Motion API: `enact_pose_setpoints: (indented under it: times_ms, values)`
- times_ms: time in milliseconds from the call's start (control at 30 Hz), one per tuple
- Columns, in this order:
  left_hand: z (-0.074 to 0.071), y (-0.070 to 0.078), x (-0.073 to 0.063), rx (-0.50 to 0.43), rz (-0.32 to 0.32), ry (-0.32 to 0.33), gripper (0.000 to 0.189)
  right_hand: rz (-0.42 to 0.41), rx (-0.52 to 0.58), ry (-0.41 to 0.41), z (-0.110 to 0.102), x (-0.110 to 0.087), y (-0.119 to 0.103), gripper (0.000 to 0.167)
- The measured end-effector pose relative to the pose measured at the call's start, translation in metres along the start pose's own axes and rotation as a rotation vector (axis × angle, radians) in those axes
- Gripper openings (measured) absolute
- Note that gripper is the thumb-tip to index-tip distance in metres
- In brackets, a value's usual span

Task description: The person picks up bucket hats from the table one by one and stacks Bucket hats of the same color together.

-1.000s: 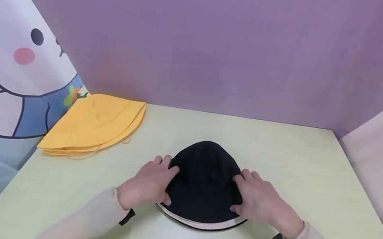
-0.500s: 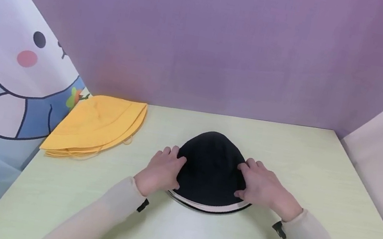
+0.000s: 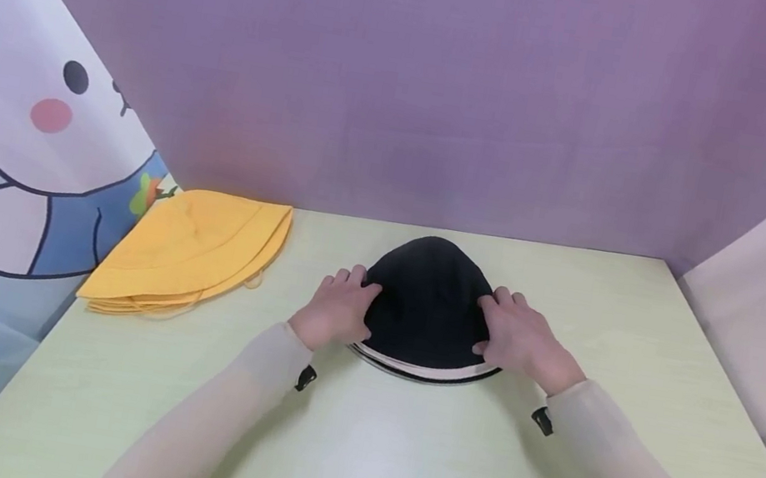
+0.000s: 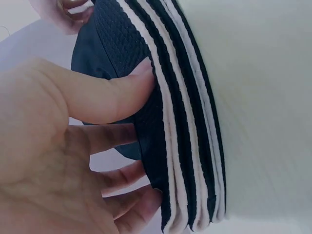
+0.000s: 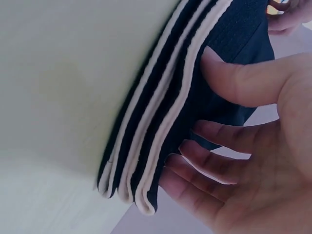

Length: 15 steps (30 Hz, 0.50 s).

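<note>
A stack of folded black bucket hats point(image 3: 425, 314) lies at the middle of the table toward the back, crowns pointing away and pale-edged brims facing me. In the wrist views the layered brims point(image 4: 181, 112) show as black and cream bands. My left hand point(image 3: 338, 308) grips the stack's left side, its thumb pressed on the brim and its fingers curled along the edge. Opposite it, my right hand point(image 3: 517, 335) holds the right side in the same way, thumb point(image 5: 239, 80) on the brim. The fingertips on the far side are partly hidden in the head view.
Several yellow folded hats point(image 3: 190, 253) lie stacked at the table's back left, a thin cord loop at their edge. A purple cloth wall point(image 3: 437, 96) rises behind the pale table point(image 3: 384, 459). A cartoon-printed cloth point(image 3: 15, 118) hangs at the left.
Both hands have slid the black hats away from me toward the table's back edge, keeping hold of both sides. The yellow hats have stayed in place.
</note>
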<state>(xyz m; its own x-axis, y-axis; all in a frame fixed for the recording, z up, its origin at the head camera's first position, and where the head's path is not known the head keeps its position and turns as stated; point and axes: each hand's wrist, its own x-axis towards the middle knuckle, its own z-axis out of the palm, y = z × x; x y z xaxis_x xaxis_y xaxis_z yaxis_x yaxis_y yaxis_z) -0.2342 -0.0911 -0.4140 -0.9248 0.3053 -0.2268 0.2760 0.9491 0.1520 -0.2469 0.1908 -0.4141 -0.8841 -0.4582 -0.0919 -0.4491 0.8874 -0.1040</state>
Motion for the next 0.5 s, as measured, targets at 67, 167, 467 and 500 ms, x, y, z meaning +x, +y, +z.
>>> enact_pose_setpoints:
  times_ms: [67,167,467,500]
  values:
    - [-0.001,-0.001,0.005,-0.007,-0.007,-0.004,0.071,0.006,-0.003,0.005,0.0,0.005,0.001,0.062]
    - [-0.002,-0.003,0.013,-0.008,-0.015,-0.005,0.07,0.017,-0.008,0.003,-0.001,0.011,0.004,0.062]
    - [-0.008,-0.004,0.029,-0.044,-0.041,-0.007,0.071,0.068,0.001,-0.03,-0.003,0.026,0.01,0.064]
    - [-0.008,-0.004,0.031,-0.054,-0.043,-0.005,0.072,0.074,0.006,-0.03,-0.003,0.028,0.01,0.064]
